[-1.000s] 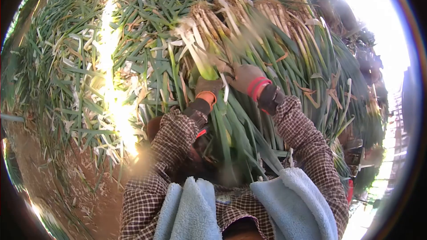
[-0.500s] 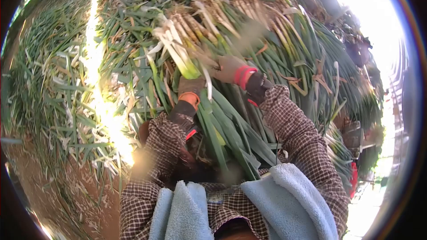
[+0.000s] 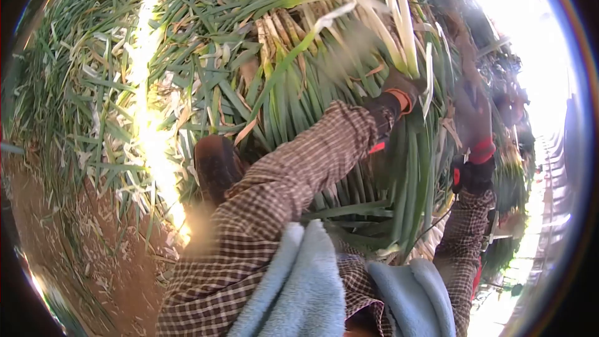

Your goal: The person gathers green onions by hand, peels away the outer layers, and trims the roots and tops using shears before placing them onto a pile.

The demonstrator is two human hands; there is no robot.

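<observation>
My left hand [image 3: 404, 82], gloved with an orange band at the wrist, is closed around a bunch of green onions [image 3: 401, 40]. Their white stems point up and away from me, and the long green leaves hang below the hand toward my lap. Over to the right, my right hand [image 3: 472, 115], gloved with a red band, reaches forward beside the pile. Motion smears its fingers, so I cannot make out what they touch or hold.
Rows of green onions [image 3: 274, 37] lie ahead, roots away from me. Loose leaves and peelings [image 3: 81, 106] cover the ground at left, with bare brown soil [image 3: 118, 262] nearer. A dark shoe [image 3: 218, 165] stands at centre left. A blue towel [image 3: 299, 287] hangs at my chest.
My left hand has carried the green onions from the centre to the right. My right hand has moved away from them, out to the far right.
</observation>
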